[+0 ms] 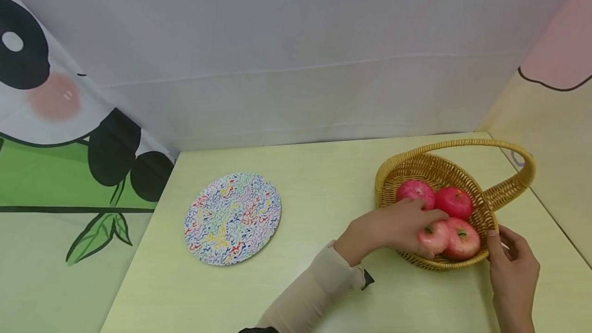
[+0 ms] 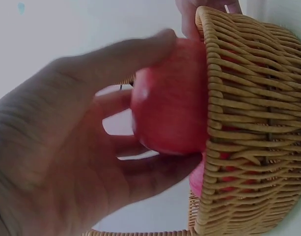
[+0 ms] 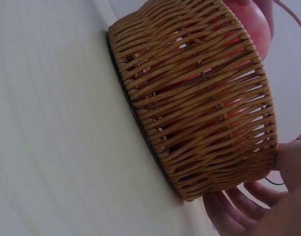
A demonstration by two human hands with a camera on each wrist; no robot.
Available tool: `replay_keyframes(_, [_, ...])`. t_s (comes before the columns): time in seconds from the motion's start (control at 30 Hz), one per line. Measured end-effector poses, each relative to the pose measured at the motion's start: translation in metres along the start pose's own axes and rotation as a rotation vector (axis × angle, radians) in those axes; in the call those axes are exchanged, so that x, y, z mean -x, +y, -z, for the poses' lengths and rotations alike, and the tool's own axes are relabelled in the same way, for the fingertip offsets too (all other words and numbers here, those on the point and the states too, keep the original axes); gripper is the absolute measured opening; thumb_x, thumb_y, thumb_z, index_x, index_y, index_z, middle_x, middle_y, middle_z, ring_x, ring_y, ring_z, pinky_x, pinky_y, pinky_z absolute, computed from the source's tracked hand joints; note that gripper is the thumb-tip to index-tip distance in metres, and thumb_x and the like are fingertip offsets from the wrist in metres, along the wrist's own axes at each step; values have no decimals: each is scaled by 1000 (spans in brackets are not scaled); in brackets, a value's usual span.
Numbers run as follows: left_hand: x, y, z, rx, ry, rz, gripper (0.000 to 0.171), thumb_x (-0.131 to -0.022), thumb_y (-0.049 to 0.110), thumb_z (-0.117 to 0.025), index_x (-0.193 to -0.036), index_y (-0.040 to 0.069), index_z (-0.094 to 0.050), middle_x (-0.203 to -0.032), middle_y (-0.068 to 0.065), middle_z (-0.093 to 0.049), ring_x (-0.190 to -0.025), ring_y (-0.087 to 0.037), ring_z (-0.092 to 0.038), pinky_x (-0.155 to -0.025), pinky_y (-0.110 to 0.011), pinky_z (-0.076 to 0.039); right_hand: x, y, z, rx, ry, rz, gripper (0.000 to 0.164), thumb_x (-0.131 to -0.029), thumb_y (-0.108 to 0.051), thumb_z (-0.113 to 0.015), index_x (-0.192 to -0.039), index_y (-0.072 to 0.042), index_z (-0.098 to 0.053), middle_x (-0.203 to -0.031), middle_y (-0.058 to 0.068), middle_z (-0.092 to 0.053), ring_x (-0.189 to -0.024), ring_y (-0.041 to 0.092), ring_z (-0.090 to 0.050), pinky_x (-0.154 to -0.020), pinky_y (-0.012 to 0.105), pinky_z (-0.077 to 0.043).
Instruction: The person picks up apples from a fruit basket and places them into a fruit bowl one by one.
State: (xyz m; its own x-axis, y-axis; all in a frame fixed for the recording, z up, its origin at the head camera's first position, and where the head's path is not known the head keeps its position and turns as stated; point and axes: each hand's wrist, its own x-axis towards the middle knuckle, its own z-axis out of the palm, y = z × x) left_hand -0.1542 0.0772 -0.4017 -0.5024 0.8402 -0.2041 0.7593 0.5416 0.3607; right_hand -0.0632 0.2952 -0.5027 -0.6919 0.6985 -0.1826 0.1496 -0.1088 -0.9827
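Observation:
A wicker basket [image 1: 483,209] with a tall arched handle stands at the right of the table, with several red apples inside. My left hand [image 1: 409,225] reaches over the basket's near left side and holds one apple [image 1: 436,236] between thumb and fingers. In the left wrist view that apple [image 2: 170,98] sticks up past the rim. Another apple [image 1: 462,239] lies right beside it, and a darker one [image 1: 454,203] sits farther back. My right hand [image 1: 514,266] grips the basket's right rim, thumb on top and fingers against the outer wall [image 3: 204,108].
A round plate [image 1: 233,218] with a colourful squiggle pattern lies on the left part of the pale table [image 1: 319,189]. Behind the table hangs a light cloth [image 1: 296,66], with printed cartoon shapes on the left side. The basket's handle [image 1: 462,143] arches over its far side.

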Motion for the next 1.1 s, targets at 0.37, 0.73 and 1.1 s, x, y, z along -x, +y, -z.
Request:
replay_keyframes(0.37, [8, -9, -5, 12, 83, -143, 69, -90, 56, -75, -151, 35, -51, -134, 8, -53, -116, -3, -40, -95, -12, -36, -1, 1, 1, 22, 0, -4, 28, -99, -23, -72, -125, -14, -70, -95, -23, -67, -79, -10, -65, -60, 5, -50])
replay_keyframes(0.73, [33, -13, -1, 89, 147, -199, 72, -83, 57, -82, -148, 38, -54, -124, 8, -46, -111, -2, -39, -92, -8, -34, -1, 3, 0, 15, 5, 15, 26, -98, -22, -72, -123, -15, -71, -94, -23, -67, -79, -10, -65, -60, 5, -50])
replay_keyframes(1.1, [57, -31, -3, 254, 189, -170, 70, -79, 51, -89, -141, 38, -59, -123, 8, -46, -115, -2, -39, -90, -12, -41, 1, 1, 1, 32, 8, 11, 24, -99, -23, -71, -123, -17, -71, -95, -24, -66, -80, -11, -64, -60, 5, -50])
